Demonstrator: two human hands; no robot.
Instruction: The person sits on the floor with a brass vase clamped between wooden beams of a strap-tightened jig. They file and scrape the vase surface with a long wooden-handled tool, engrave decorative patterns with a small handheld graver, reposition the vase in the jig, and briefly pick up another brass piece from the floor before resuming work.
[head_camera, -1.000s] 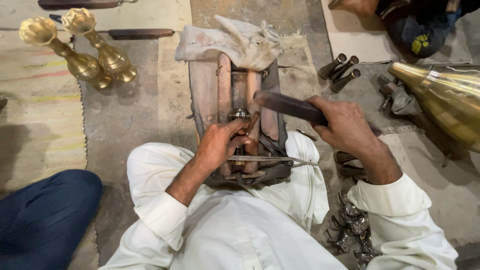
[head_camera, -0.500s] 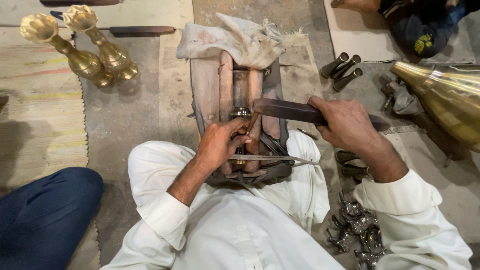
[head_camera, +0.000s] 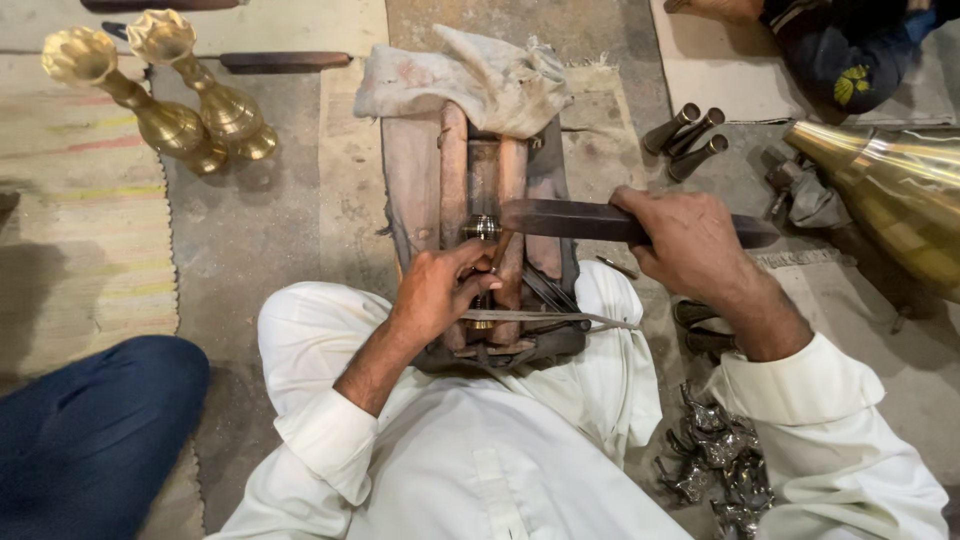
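Note:
My left hand (head_camera: 437, 292) grips a small brass piece (head_camera: 482, 228) held upright against a worn wooden block (head_camera: 420, 180) between my knees. My right hand (head_camera: 688, 245) is closed around a long flat dark metal file (head_camera: 565, 218). The file lies level across the block, its tip touching the brass piece. A thin metal strip (head_camera: 555, 318) crosses the block's near end below my left hand.
A dirty cloth (head_camera: 470, 80) covers the block's far end. Two brass vases (head_camera: 170, 85) stand at far left on a striped mat. Several brass tubes (head_camera: 685, 132) and a large brass cone (head_camera: 890, 190) lie at right. Small metal castings (head_camera: 720, 460) sit beside my right knee. Someone's blue-clad knee (head_camera: 90, 430) is at lower left.
My right hand has pushed the file leftward and down, so its tip now meets the brass piece. My left hand keeps its grip in the same place.

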